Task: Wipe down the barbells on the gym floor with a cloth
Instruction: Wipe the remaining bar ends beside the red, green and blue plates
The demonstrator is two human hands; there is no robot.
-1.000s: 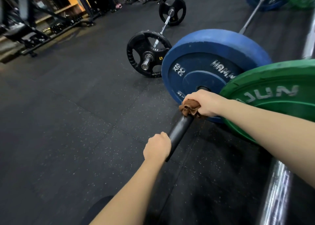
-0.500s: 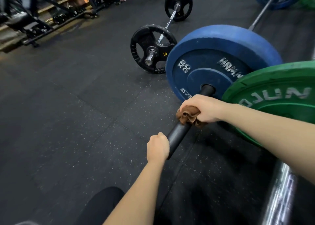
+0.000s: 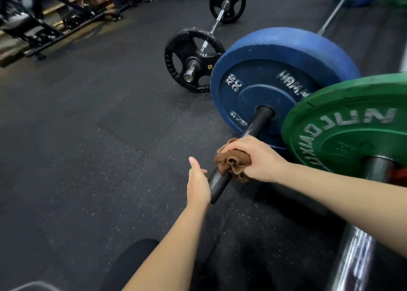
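**Brown cloth among blue, green and black plates**

The cloth (image 3: 231, 163) is rust brown against a matte black bar sleeve (image 3: 256, 123). The blue plate (image 3: 264, 81) carries white lettering, the green plate (image 3: 352, 141) pale grey lettering, and the black plate (image 3: 170, 57) a yellow 5. The floor (image 3: 88, 158) is black, flecked with pale specks.

One wide-angle camera, worn on the head, faces forward and steeply down. The left hand (image 3: 198, 185) and right hand (image 3: 257, 160) sit close below the lens, mid-frame; the gym floor (image 3: 88, 158) recedes to distant racks (image 3: 33, 32) at the upper-left edge.
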